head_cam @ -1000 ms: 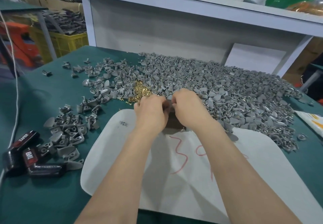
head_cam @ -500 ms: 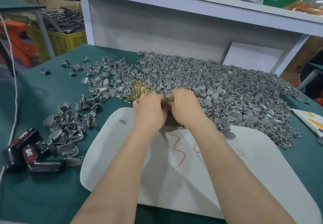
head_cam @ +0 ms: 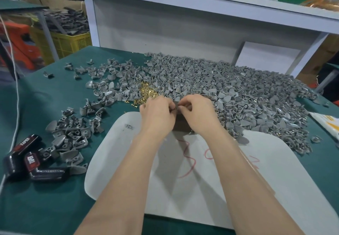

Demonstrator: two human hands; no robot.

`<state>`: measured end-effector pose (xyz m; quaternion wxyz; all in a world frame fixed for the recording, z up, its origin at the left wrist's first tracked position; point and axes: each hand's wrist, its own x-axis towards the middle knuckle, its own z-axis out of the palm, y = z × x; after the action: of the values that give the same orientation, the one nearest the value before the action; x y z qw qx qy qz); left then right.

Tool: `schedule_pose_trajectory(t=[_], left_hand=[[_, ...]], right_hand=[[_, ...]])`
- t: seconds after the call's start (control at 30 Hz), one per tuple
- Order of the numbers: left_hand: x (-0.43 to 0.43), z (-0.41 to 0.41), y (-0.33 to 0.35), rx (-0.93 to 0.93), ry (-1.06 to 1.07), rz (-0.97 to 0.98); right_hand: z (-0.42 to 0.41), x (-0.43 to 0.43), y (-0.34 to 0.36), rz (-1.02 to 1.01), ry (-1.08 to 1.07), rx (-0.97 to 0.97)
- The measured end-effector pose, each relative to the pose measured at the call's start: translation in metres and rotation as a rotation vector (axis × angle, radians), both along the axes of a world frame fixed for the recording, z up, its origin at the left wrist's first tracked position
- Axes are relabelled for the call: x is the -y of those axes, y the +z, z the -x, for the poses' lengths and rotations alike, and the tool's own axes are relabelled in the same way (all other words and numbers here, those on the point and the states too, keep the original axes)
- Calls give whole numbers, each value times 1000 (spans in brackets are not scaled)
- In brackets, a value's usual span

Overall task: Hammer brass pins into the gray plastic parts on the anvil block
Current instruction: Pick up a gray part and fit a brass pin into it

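Observation:
My left hand [head_cam: 157, 113] and my right hand [head_cam: 199, 112] meet fingertip to fingertip over a dark brown anvil block [head_cam: 180, 124] at the far edge of the white board [head_cam: 183, 179]. Between the curled fingers they pinch a small gray plastic part [head_cam: 175, 104]; whether a pin is in it is hidden. A little heap of brass pins [head_cam: 145, 93] lies just left of and behind my left hand. A wide pile of gray plastic parts [head_cam: 229, 91] covers the table behind and to the right. No hammer shows.
A smaller heap of gray parts [head_cam: 73, 135] lies on the green table [head_cam: 45, 198] at left, beside black and red tape dispensers [head_cam: 29, 159]. A white cord [head_cam: 17, 106] hangs at the left edge. A gray shelf unit [head_cam: 183, 24] rises behind; a yellow crate [head_cam: 62, 42] stands far left.
Both hands stay together over the block with only small finger shifts. The view has tilted slightly, so everything sits a little differently in the frame.

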<state>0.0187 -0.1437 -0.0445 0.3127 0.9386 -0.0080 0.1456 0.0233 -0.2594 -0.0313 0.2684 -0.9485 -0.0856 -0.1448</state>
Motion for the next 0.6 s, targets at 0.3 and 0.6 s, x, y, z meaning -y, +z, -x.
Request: schedule_pose_trajectory(t=[0.3,0.6], left_hand=[[1,1,0,8,8,5],[1,1,0,8,2,17]], right_hand=[[-1,-3,-7,-94,-77,-17],[2,-5,-8,-105,-104,4]])
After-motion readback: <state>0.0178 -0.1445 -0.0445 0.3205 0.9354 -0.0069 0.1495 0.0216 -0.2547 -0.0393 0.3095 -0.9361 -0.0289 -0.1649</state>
